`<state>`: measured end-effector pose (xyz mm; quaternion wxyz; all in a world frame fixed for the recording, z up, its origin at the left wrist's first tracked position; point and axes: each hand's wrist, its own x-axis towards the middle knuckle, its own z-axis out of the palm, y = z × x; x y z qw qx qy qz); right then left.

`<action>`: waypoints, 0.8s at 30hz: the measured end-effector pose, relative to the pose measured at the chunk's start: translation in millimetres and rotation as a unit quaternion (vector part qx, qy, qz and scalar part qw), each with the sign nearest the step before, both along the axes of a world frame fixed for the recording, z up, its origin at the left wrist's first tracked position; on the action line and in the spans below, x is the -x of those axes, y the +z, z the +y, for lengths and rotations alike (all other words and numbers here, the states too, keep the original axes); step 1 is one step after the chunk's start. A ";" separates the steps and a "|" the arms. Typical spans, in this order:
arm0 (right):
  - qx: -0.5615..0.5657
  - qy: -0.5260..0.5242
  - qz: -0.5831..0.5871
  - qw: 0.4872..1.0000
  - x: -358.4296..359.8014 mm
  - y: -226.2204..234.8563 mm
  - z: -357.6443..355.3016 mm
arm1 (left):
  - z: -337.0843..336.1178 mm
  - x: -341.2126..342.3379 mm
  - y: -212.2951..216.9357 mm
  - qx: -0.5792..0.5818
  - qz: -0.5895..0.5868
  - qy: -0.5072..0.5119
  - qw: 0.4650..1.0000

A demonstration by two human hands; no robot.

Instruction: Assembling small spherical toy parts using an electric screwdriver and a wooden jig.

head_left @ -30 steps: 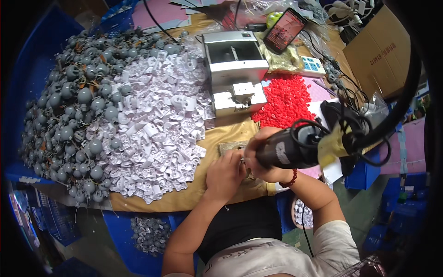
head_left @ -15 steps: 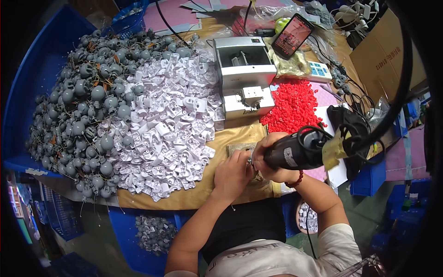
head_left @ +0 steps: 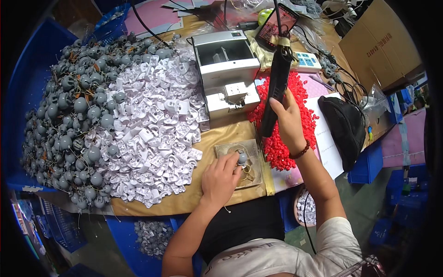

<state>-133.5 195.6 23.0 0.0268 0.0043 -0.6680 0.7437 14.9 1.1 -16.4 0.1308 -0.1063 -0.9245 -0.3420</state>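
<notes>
My left hand (head_left: 220, 179) rests at the near edge of a square metal plate (head_left: 252, 181), its fingertips closed on a small grey round plastic part (head_left: 242, 158). A thin wire lies on the plate beside that part. Over the heap of small red plastic pieces (head_left: 284, 157), my right hand (head_left: 290, 121) is closed round a black corded electric screwdriver (head_left: 278, 78), thumb along its near side. The screwdriver hangs upright from a cable, with yellow tape near its top. Its tip is hard to make out.
Behind the plate stands a silver screw feeder (head_left: 227, 69). To the left lie heaps of white plastic parts (head_left: 152, 134) and grey wired parts (head_left: 74, 120). A phone (head_left: 277, 27), a power strip (head_left: 308, 61), a black pouch (head_left: 344, 127) and a cardboard box (head_left: 380, 46) are right.
My right hand has moved away from the left with the screwdriver, up and over the red pieces. The plate and the grey part are now uncovered. My left hand stays near the plate.
</notes>
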 end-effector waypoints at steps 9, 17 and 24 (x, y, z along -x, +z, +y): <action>-0.328 0.148 0.210 0.909 -80.5 -24.3 -4.0 | -2.5 -5.5 -11.8 0.021 0.055 -0.007 0.998; -0.130 0.115 0.155 0.972 -61.8 -0.3 -28.7 | -1.4 -3.4 -1.8 0.019 0.022 -0.021 0.999; -0.264 0.208 0.144 0.931 -70.4 -33.7 -6.7 | 0.4 -3.3 -6.6 0.021 0.051 -0.018 0.998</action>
